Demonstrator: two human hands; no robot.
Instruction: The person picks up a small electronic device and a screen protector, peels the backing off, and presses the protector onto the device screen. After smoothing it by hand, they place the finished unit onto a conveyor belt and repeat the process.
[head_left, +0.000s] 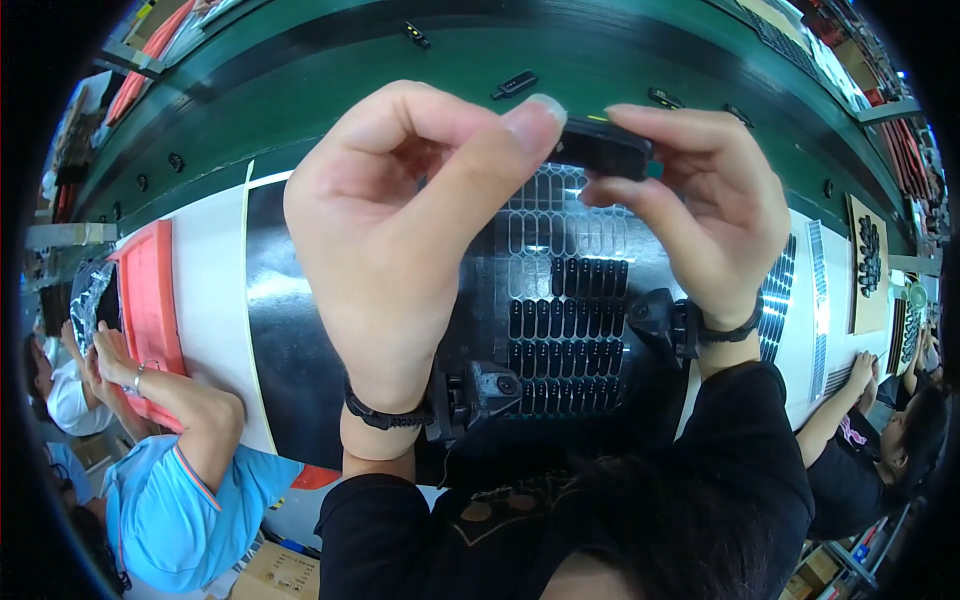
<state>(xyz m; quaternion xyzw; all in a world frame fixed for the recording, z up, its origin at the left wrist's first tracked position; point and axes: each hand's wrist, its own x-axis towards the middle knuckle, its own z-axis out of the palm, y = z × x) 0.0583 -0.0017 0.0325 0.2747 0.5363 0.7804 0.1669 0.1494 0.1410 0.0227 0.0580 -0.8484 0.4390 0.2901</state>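
Above the workbench I hold a small, elongated black plastic device (608, 150) with a yellow-green mark on its upper edge. My left hand (395, 200) pinches its left end between thumb and fingers. The fingers and thumb of my right hand (715, 190) grip its right end. Below my hands lies a sheet of rounded oblong pieces (570, 320) in rows. Its lower rows carry glossy black pieces, while the upper rows show only pale outlines. The device's underside is hidden from view.
A green conveyor belt (330, 110) crosses the far side, with several small black devices (515, 84) spread along it. On the left stands a red tray (150, 310) near a co-worker in blue (195, 500). To the right, another co-worker (870, 450) sits by a cardboard sheet (866, 300) of parts.
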